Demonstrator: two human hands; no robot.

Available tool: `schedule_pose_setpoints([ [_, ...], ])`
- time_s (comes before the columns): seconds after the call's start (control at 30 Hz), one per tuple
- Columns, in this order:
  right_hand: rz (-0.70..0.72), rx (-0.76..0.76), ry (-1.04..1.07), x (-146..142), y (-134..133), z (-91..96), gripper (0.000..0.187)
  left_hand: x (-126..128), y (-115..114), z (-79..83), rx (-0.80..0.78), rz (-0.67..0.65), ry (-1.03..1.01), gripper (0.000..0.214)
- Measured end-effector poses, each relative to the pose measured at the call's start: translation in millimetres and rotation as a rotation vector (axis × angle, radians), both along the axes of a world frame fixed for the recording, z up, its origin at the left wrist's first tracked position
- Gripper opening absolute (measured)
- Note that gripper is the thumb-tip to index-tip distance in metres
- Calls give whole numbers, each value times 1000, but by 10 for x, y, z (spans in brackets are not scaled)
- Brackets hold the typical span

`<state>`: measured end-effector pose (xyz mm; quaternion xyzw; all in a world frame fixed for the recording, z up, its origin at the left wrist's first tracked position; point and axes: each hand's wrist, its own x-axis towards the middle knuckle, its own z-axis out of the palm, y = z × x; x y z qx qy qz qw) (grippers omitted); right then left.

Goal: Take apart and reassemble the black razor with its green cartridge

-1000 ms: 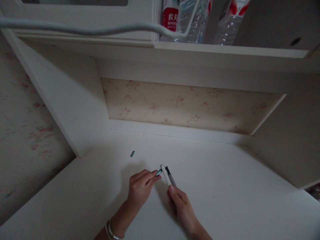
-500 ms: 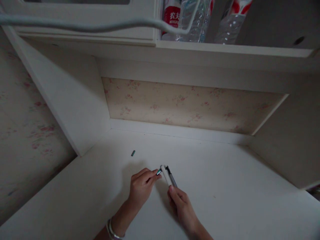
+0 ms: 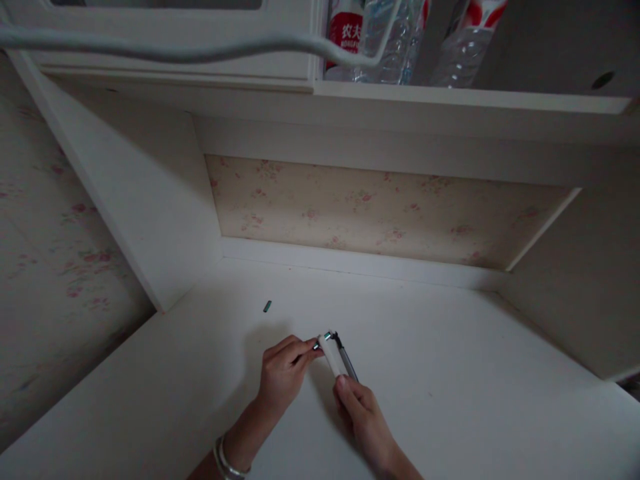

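My right hand (image 3: pixel 363 413) is closed around the near end of a slim white-and-grey tool (image 3: pixel 334 358) whose exact kind I cannot make out. It has a white length and a dark-grey length side by side, with black parts at the far end. In a pinch of thumb and forefinger, my left hand (image 3: pixel 285 370) holds a small shiny teal piece (image 3: pixel 316 345) against the tool's white tip. More shiny teal shows at the top of that tip. Beyond my left hand, a small dark-green strip (image 3: pixel 267 307) lies on the white tabletop (image 3: pixel 440 347).
Above the tabletop is a white cabinet shelf (image 3: pixel 450 97) with several plastic bottles (image 3: pixel 345 30) on it. A pale bar (image 3: pixel 175 50) crosses in front at the top left. White side panels (image 3: pixel 135 193) stand left and right, with floral wallpaper (image 3: pixel 310 207) at the back.
The white part of the tool has turned slightly in my right hand, and shiny teal now shows at its tip. My left hand has barely moved. The strip lies still.
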<state>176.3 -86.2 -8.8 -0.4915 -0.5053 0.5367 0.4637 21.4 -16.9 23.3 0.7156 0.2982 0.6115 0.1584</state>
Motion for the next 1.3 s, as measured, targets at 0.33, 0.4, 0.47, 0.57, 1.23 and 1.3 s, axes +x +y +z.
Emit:
schedule_pose_setpoints([
  [0.33,-6,-13,5,8,-1,-40,52,-10,-3,8,20,-14,17,8],
  [0.4,47,-18,12,3,-2,-53,52,-15,-1,9,30,-9,23,5],
  [0.47,61,-11,16,8,3,-57,52,-17,0,14,42,-11,23,5],
  [0.57,-7,-11,10,33,19,-52,52,-12,-4,23,51,-24,12,10],
  [1.23,69,-34,14,34,6,-7,54,-30,1,5,50,-11,34,7],
  [1.3,52,-27,5,44,14,-19,54,-30,5,7,49,-17,32,8],
])
